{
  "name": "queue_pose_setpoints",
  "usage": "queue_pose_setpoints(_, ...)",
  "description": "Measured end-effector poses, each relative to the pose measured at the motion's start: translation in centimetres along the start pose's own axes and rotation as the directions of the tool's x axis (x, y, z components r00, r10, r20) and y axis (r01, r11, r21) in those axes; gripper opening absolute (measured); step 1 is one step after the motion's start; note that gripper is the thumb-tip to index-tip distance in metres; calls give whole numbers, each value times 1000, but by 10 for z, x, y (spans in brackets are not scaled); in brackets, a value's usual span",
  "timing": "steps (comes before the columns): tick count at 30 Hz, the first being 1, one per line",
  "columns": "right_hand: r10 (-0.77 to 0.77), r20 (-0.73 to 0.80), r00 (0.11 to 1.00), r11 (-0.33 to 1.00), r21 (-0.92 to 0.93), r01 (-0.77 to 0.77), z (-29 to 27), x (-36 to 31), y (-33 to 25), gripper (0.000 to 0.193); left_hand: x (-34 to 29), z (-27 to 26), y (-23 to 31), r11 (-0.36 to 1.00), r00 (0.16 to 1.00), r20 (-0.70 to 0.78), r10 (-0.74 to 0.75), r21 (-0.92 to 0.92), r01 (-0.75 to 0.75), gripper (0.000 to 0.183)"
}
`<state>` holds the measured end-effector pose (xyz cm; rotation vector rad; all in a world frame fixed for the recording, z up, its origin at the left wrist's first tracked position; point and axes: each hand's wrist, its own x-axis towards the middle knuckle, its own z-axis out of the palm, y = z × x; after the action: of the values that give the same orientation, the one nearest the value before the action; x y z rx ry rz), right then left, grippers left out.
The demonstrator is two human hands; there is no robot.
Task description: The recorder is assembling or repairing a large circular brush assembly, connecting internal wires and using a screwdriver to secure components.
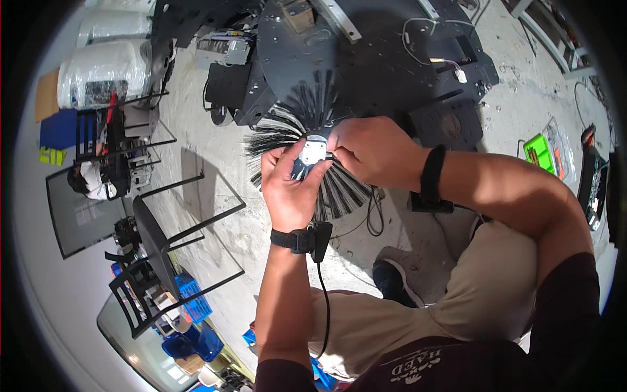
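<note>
A round brush (343,194) with long black bristles fans out under my hands. At its centre sits a pale metal hub plate (315,152) with small holes or screws. My left hand (288,189) is closed around the hub, thumb and fingers on its near and left sides. Against the hub's right edge, my right hand (375,150) is curled with its fingertips pinched together; whatever they hold is too small or hidden to make out. Beyond the brush lies a large black round machine base (294,68), partly overlapped by the far bristles.
A cable with a white connector (460,76) lies on the machine base. A black bracket (450,125) is at its right. To the right are a green tray (540,154) of small parts and a toolbox (593,179). A black-framed chair (157,245) lies left, near a blue crate (193,299).
</note>
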<state>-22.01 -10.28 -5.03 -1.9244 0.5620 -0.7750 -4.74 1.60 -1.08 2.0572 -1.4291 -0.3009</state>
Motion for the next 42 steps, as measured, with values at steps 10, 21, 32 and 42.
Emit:
queue_pose_setpoints(10, -307, 145, 940, 922, -198, 332, -6, -12, -10, 11, 0, 0, -2, 999, 998, -30, 50, -1, -50, 56)
queue_pose_setpoints(21, -389, 272, 881, 833, -306, 462, -16, -10, -39, 24, 3, -11, -1, 995, 1000, 7, 20, -103, -19, 52)
queue_pose_setpoints(32, 526, 404, 748, 763, 164, -625, -21, -12, -60, 45, 9, -12, -43, 955, 984, 128, -120, -257, 150, 42)
queue_pose_setpoints(42, 685, 544, 486, 199, 501, -842, -24, -16, -66, 39, 15, -5, -40, 868, 940, 268, -211, -392, 306, 48)
